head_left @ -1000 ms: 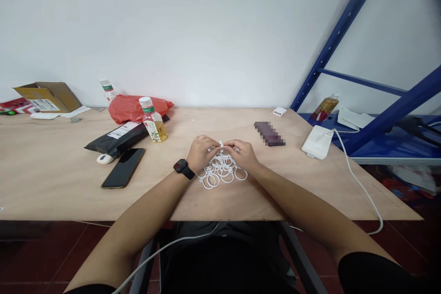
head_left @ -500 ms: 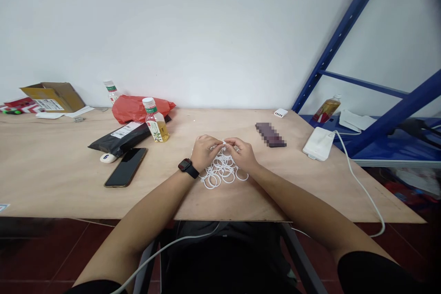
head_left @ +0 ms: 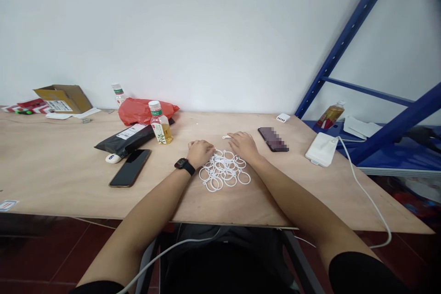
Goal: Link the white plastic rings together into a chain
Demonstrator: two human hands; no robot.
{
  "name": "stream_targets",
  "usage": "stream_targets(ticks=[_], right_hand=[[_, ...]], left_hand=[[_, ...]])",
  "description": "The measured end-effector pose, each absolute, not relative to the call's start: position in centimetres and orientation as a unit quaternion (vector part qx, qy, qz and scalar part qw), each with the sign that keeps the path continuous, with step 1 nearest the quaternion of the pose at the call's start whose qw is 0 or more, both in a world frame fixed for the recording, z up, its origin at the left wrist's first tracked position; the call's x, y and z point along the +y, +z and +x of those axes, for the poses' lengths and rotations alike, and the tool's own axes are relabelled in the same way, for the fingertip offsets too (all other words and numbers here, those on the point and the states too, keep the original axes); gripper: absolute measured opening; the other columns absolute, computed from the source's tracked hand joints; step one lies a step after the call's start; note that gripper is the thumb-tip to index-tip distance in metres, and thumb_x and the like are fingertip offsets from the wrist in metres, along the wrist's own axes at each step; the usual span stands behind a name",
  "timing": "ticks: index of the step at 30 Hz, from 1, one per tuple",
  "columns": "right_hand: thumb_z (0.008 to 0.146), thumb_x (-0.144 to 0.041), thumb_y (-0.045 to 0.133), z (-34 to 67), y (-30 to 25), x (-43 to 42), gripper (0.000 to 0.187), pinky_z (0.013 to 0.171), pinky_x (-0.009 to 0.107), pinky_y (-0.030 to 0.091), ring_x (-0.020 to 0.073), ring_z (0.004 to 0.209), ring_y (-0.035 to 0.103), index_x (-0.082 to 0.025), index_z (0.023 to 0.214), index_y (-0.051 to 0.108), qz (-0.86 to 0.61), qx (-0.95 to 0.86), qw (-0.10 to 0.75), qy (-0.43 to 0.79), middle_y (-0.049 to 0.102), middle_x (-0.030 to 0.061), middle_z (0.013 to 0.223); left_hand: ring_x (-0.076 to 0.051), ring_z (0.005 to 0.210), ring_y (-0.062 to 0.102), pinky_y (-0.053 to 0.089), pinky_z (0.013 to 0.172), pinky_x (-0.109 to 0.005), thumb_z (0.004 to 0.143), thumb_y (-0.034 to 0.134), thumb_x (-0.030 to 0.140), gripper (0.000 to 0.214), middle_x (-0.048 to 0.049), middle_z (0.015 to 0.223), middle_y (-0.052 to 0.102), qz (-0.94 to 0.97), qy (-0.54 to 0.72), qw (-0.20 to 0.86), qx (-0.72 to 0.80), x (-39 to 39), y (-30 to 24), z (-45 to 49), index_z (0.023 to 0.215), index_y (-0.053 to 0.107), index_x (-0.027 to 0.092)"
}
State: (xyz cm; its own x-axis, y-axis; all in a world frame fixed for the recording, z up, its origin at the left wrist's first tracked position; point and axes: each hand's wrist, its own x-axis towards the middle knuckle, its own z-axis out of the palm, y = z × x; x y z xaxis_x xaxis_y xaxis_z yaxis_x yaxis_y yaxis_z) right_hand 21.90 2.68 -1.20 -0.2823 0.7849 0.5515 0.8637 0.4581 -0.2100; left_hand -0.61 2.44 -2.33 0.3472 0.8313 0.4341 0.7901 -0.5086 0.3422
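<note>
A loose pile of white plastic rings point(head_left: 223, 173) lies tangled on the plywood table point(head_left: 62, 170). My left hand point(head_left: 200, 153), with a black wristwatch point(head_left: 184, 166) on its wrist, rests against the pile's upper left side, fingers curled and palm hidden. My right hand point(head_left: 245, 146) lies flat on the table at the pile's upper right edge. A small white plastic piece point(head_left: 226, 137) sits just beyond its fingertips, apparently not gripped.
To the left lie a black smartphone point(head_left: 130, 168), a black parcel point(head_left: 124, 138), a bottle of yellow drink point(head_left: 160, 124) and a red bag point(head_left: 144, 111). A dark pixelated object point(head_left: 273, 139) and a white power bank point(head_left: 321, 149) with cable lie right, before blue metal shelving point(head_left: 358, 50).
My hands have come apart and dropped onto the table beside the pile. The small white piece held between them now sits by my right fingertips. The view has shifted slightly.
</note>
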Motion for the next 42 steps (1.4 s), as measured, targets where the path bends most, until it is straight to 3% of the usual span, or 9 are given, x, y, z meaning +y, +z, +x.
stream_targets(ticks=[4, 8, 13, 18, 25, 31, 39, 42], right_hand=[[0.08, -0.033, 0.068, 21.4, -1.8, 1.8, 0.015, 0.084, 0.037, 0.043, 0.0248, 0.093, 0.062, -0.026, 0.092, 0.075, -0.517, -0.817, 0.255, -0.001, 0.073, 0.0069, 0.096], [0.078, -0.027, 0.068, 21.2, -2.2, 1.4, 0.007, 0.078, 0.032, 0.044, 0.0203, 0.083, 0.063, -0.027, 0.08, 0.075, -0.525, -0.826, 0.206, 0.017, 0.073, 0.0028, 0.085], [0.083, -0.025, 0.064, 20.8, -1.5, 1.0, 0.01, 0.081, 0.033, 0.045, 0.0196, 0.087, 0.062, -0.024, 0.085, 0.074, -0.506, -0.795, 0.335, 0.022, 0.072, 0.0036, 0.088], [0.085, -0.026, 0.064, 20.0, -0.6, -0.3, 0.01, 0.082, 0.034, 0.048, 0.0194, 0.087, 0.063, -0.025, 0.088, 0.074, -0.427, -0.783, 0.445, 0.077, 0.071, 0.0034, 0.087], [0.087, -0.027, 0.06, 19.7, 0.0, -1.3, 0.013, 0.084, 0.037, 0.048, 0.0197, 0.087, 0.063, -0.025, 0.089, 0.073, -0.395, -0.789, 0.459, 0.098, 0.072, 0.0032, 0.088], [0.088, -0.028, 0.061, 19.7, 0.0, -1.4, 0.012, 0.083, 0.036, 0.048, 0.0196, 0.086, 0.064, -0.023, 0.087, 0.072, -0.379, -0.799, 0.456, 0.096, 0.072, 0.0038, 0.086], [0.084, -0.021, 0.064, 19.5, -0.4, -1.3, 0.008, 0.075, 0.031, 0.05, 0.0179, 0.08, 0.065, -0.022, 0.085, 0.071, -0.418, -0.768, 0.471, 0.119, 0.071, 0.0029, 0.082], [0.084, -0.022, 0.062, 19.6, -0.4, -1.3, 0.009, 0.073, 0.03, 0.05, 0.0173, 0.078, 0.066, -0.022, 0.086, 0.071, -0.417, -0.769, 0.465, 0.134, 0.071, 0.003, 0.083]], left_hand=[[-0.024, 0.089, 0.062, 0.038, 0.089, -0.042, 0.085, 0.055, 0.037, 0.024, -0.0054, 0.087, 0.074, 0.826, 0.29, 0.041, 0.481, 2.3, -2.3, -0.4, 0.082, 0.076, 0.025], [-0.022, 0.083, 0.064, 0.037, 0.092, -0.043, 0.086, 0.053, 0.037, 0.026, -0.0043, 0.08, 0.075, 0.828, 0.285, 0.054, 0.48, 2.0, -2.1, -0.3, 0.081, 0.075, 0.025], [-0.022, 0.088, 0.065, 0.035, 0.097, -0.045, 0.089, 0.054, 0.037, 0.024, -0.004, 0.087, 0.076, 0.821, 0.319, 0.065, 0.468, 1.6, -1.5, -0.2, 0.089, 0.075, 0.025], [-0.02, 0.093, 0.065, 0.04, 0.094, -0.04, 0.091, 0.056, 0.037, 0.022, -0.0037, 0.096, 0.075, 0.824, 0.385, 0.094, 0.404, 1.1, -0.7, 0.2, 0.099, 0.073, 0.025], [-0.017, 0.079, 0.066, 0.048, 0.079, -0.033, 0.091, 0.057, 0.035, 0.021, -0.0029, 0.085, 0.075, 0.838, 0.413, 0.132, 0.331, 0.7, -0.5, 0.5, 0.09, 0.075, 0.024], [-0.017, 0.075, 0.065, 0.047, 0.077, -0.033, 0.09, 0.058, 0.033, 0.02, -0.003, 0.079, 0.074, 0.842, 0.417, 0.107, 0.325, 0.6, -0.4, 0.5, 0.084, 0.073, 0.021], [-0.017, 0.079, 0.064, 0.047, 0.079, -0.032, 0.09, 0.053, 0.024, 0.02, -0.0035, 0.084, 0.074, 0.848, 0.401, 0.119, 0.326, 0.2, -0.1, 0.6, 0.09, 0.074, 0.021], [-0.017, 0.077, 0.064, 0.046, 0.078, -0.032, 0.093, 0.052, 0.028, 0.023, -0.0037, 0.082, 0.073, 0.851, 0.397, 0.123, 0.32, 0.2, 0.0, 0.6, 0.088, 0.074, 0.021]])
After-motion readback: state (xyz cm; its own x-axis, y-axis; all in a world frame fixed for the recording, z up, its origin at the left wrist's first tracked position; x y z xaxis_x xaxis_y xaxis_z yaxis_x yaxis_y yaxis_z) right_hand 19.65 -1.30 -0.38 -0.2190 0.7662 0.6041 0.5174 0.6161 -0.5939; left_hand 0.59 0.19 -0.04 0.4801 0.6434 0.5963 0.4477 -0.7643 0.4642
